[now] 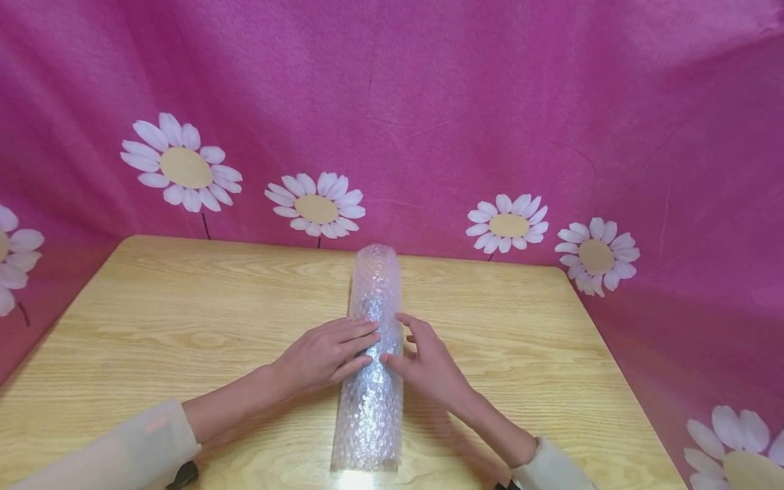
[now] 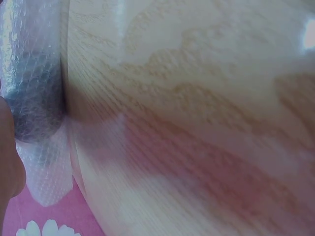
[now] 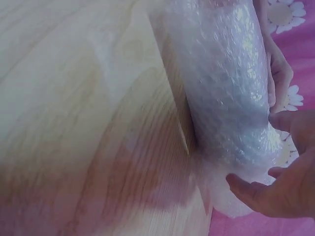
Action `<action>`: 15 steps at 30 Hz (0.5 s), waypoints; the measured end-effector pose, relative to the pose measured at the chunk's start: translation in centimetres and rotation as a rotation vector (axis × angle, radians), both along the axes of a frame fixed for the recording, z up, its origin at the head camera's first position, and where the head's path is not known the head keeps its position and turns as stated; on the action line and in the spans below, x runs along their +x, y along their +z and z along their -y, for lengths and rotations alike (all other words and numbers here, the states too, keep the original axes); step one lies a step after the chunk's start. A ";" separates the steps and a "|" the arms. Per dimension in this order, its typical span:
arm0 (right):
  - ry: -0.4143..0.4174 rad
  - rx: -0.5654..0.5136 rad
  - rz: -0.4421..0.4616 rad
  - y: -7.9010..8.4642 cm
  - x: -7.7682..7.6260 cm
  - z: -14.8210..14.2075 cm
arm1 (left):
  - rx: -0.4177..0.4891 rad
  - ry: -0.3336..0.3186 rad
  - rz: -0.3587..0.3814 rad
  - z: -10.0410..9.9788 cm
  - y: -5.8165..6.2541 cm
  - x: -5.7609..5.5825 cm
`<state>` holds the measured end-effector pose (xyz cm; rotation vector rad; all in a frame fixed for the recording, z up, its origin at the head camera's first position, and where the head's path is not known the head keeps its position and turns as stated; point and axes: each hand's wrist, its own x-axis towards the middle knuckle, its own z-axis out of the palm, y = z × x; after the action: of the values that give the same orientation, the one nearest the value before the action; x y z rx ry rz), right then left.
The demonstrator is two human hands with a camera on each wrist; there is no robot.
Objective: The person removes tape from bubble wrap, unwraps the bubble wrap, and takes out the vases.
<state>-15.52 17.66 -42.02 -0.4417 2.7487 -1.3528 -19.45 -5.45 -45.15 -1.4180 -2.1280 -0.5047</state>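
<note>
A long roll of bubble wrap (image 1: 370, 422) lies lengthwise on the table, its far end near the back edge. Something darker shows through its middle, seen as a dark rounded shape (image 2: 37, 98) in the left wrist view; its kind is hidden by the wrap. My left hand (image 1: 327, 354) rests on the roll from the left, fingers laid fairly straight across its top. On the other side, my right hand (image 1: 431, 364) has its thumb and fingers spread apart, with the fingertips at the roll's right side. In the right wrist view the right hand (image 3: 283, 184) stays loosely spread beside the wrap.
The wood-grain table (image 1: 184, 299) extends to both sides of the roll. A pink cloth (image 1: 416, 122) with printed white daisies hangs behind the table and along its sides. Light-coloured sleeves (image 1: 135, 442) cover the forearms.
</note>
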 end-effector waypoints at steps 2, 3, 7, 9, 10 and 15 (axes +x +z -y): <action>0.026 0.029 -0.040 0.0 0.4 0.1 | 0.003 -0.001 0.003 0.0 0.0 0.0; 0.038 0.051 -0.061 0.0 0.5 0.1 | 0.004 -0.002 0.006 0.0 0.0 0.0; 0.063 0.147 -0.149 -0.1 1.2 0.3 | 0.001 -0.001 0.027 0.0 0.0 0.0; 0.065 0.177 -0.172 -0.1 1.6 0.4 | 0.000 -0.001 0.039 0.0 0.0 0.0; 0.069 0.183 -0.180 -0.1 1.8 0.4 | 0.000 -0.001 0.045 0.0 0.0 0.0; 0.089 0.208 -0.172 0.1 2.5 0.8 | -0.001 -0.003 0.051 0.1 0.0 0.1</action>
<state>-12.99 16.89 -41.87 -0.6854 2.9253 -1.0400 -19.35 -5.54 -45.16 -1.4232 -2.1667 -0.5466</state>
